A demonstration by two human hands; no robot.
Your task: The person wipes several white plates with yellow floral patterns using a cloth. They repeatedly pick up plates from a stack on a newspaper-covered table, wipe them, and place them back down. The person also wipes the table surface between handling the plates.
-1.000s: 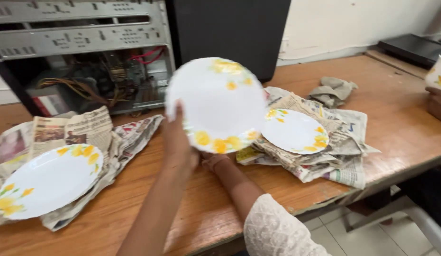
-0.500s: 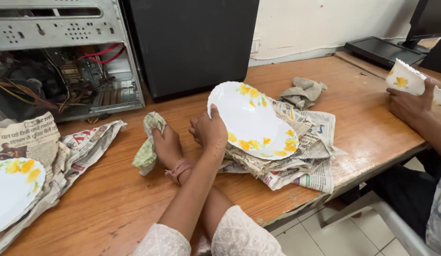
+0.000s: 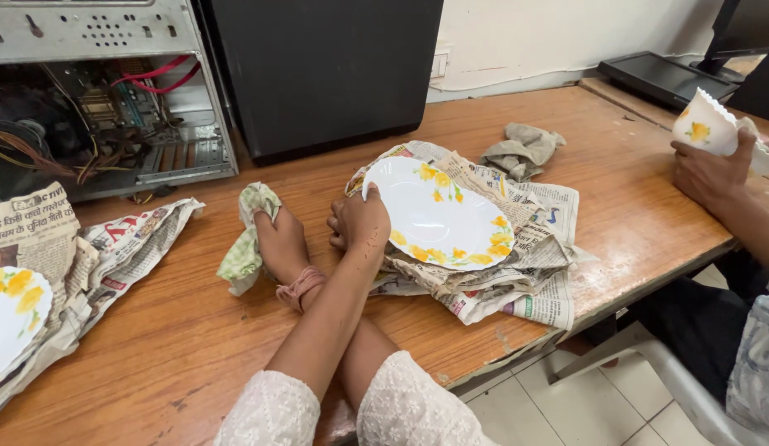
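Forearms crossed: left hand (image 3: 361,225) gripping plate (image 3: 438,213) rim, right hand (image 3: 277,239) clutching cloth (image 3: 245,248).

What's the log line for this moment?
arms crossed | left hand: grips plate rim, plate on newspaper | right hand: holds cloth on table

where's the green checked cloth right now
In the head view, the green checked cloth is left of centre on the wooden table, gripped in the right hand, which crosses under the left hand holding the flowered plate.
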